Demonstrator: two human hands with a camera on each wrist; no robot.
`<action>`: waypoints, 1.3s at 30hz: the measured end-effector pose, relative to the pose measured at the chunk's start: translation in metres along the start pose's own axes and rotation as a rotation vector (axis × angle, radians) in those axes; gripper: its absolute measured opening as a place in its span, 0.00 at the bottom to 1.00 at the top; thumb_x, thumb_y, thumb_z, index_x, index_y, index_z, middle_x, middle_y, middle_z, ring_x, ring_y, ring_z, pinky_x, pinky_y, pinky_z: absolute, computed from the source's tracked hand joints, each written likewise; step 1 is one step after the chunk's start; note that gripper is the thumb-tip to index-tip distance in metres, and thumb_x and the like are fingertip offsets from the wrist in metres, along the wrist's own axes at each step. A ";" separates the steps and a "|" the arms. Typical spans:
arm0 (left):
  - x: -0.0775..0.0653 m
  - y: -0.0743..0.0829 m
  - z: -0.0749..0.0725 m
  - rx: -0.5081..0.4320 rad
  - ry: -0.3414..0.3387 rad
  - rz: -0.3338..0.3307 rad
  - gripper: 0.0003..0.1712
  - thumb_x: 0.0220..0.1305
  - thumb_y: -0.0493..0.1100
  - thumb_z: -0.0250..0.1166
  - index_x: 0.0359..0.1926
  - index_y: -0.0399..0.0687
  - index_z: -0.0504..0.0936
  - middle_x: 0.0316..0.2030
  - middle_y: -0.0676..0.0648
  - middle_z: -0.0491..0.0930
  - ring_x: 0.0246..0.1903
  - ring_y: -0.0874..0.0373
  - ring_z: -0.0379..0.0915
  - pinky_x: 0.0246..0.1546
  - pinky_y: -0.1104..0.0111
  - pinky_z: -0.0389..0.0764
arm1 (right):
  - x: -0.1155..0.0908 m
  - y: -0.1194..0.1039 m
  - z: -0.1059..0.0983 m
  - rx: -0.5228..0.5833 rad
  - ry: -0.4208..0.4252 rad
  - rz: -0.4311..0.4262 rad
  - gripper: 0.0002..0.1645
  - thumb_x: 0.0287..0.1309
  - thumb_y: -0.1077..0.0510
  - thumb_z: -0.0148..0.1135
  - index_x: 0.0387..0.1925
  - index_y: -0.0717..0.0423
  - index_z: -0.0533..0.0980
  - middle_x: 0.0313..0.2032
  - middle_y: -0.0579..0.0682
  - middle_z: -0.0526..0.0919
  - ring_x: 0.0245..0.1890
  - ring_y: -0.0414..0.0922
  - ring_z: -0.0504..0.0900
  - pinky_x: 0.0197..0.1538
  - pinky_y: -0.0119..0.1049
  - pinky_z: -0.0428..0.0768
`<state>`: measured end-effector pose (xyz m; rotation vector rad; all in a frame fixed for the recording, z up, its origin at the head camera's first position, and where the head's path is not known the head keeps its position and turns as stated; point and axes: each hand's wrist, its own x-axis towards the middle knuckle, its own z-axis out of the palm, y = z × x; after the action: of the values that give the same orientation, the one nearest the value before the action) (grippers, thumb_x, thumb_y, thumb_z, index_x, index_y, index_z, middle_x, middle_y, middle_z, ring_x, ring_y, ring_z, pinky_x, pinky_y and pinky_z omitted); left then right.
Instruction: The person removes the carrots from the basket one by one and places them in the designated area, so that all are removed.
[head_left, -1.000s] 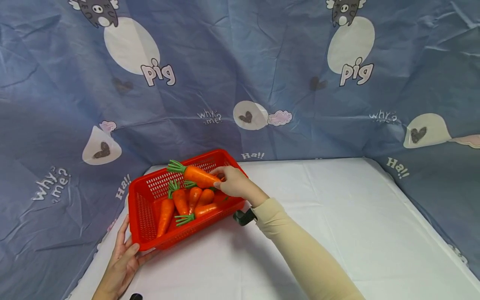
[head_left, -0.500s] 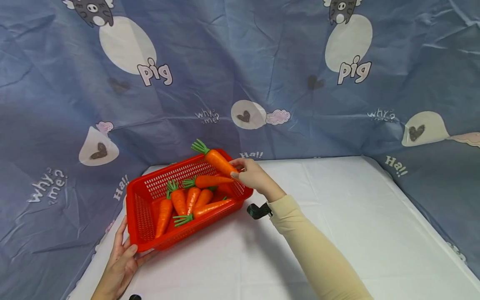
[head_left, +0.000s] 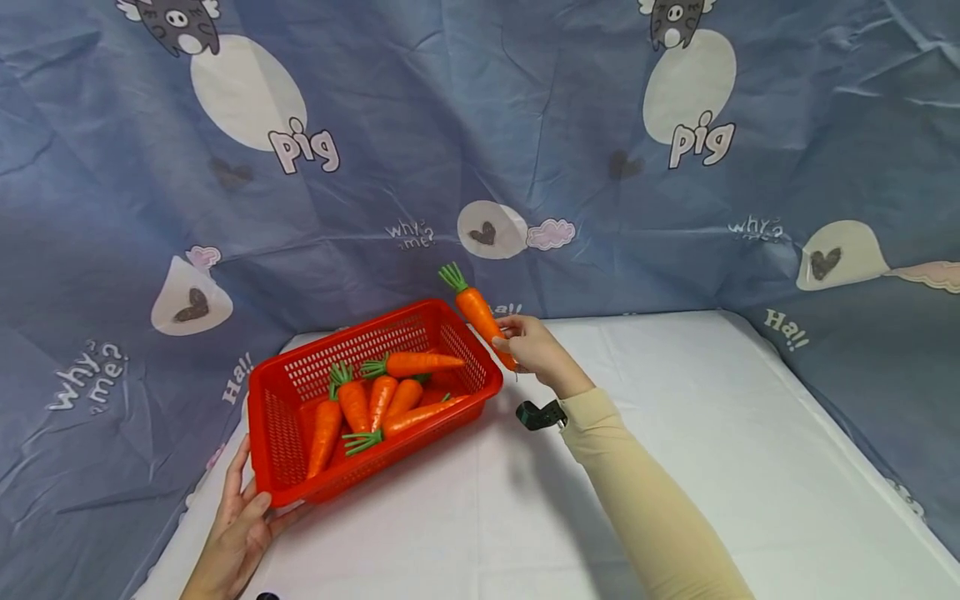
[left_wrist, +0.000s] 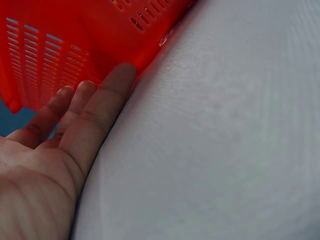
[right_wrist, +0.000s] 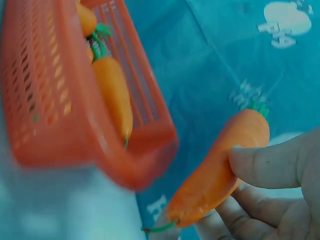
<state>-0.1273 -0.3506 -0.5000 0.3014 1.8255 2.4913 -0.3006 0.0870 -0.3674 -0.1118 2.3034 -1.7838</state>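
Note:
My right hand (head_left: 542, 352) pinches a carrot (head_left: 480, 313) near its narrow end, between thumb and fingers. Its green top points up and left, past the right end of a red plastic basket (head_left: 375, 468). In the right wrist view, the thumb presses one side of the carrot, and the other fingers lie behind it. At the basket's near left corner, my left hand (head_left: 238, 523) has its thumb tip at the rim. In the left wrist view, its nearly straight fingers (left_wrist: 92, 117) touch the perforated wall. Several carrots lie inside the basket, including one (head_left: 423, 363) at the back right.
The basket stands at an angle on a white cloth-covered table (head_left: 600, 433). A blue printed curtain (head_left: 480, 150) hangs behind and at both sides. A dark wrist camera (head_left: 540, 415) sticks out below the right wrist.
My right hand has carried the carrot from above the basket to the right, beyond its end. The carrot has turned steeper. My left hand stays at the basket's corner.

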 end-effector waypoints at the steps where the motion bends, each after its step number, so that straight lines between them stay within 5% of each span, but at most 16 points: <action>1: 0.000 0.000 0.000 0.000 0.003 -0.002 0.46 0.84 0.36 0.43 0.86 0.80 0.35 0.73 0.64 0.70 0.63 0.62 0.82 0.54 0.56 0.89 | 0.000 0.002 -0.003 0.012 0.003 0.018 0.26 0.76 0.62 0.59 0.71 0.62 0.72 0.56 0.58 0.78 0.48 0.49 0.78 0.40 0.36 0.80; 7: 0.000 0.000 0.000 -0.007 0.007 -0.004 0.45 0.84 0.36 0.44 0.86 0.80 0.36 0.72 0.65 0.71 0.63 0.62 0.83 0.54 0.56 0.90 | 0.001 0.019 -0.020 0.063 0.017 0.092 0.27 0.78 0.62 0.55 0.73 0.65 0.68 0.61 0.61 0.78 0.58 0.52 0.79 0.49 0.43 0.83; 14: -0.001 -0.002 -0.002 -0.020 0.004 0.006 0.45 0.84 0.35 0.44 0.86 0.79 0.36 0.72 0.66 0.72 0.63 0.63 0.83 0.54 0.56 0.90 | 0.004 0.040 -0.032 0.089 0.030 0.144 0.26 0.75 0.63 0.56 0.70 0.69 0.69 0.51 0.57 0.79 0.48 0.48 0.79 0.44 0.39 0.85; 26: 0.001 0.000 -0.002 -0.009 0.032 -0.027 0.45 0.84 0.36 0.44 0.85 0.81 0.36 0.72 0.66 0.72 0.63 0.63 0.82 0.53 0.55 0.90 | 0.003 0.070 -0.047 0.058 0.038 0.233 0.24 0.74 0.64 0.58 0.64 0.73 0.66 0.42 0.53 0.75 0.38 0.45 0.78 0.53 0.46 0.90; 39: -0.002 0.003 0.003 0.007 0.050 -0.026 0.44 0.84 0.40 0.47 0.85 0.80 0.37 0.72 0.63 0.72 0.63 0.60 0.83 0.54 0.56 0.90 | 0.004 0.092 -0.051 -0.045 0.075 0.243 0.19 0.73 0.64 0.62 0.57 0.74 0.71 0.36 0.51 0.73 0.31 0.41 0.78 0.39 0.33 0.89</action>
<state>-0.1249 -0.3490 -0.4962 0.2166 1.8441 2.4975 -0.3083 0.1585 -0.4446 0.2211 2.2947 -1.6410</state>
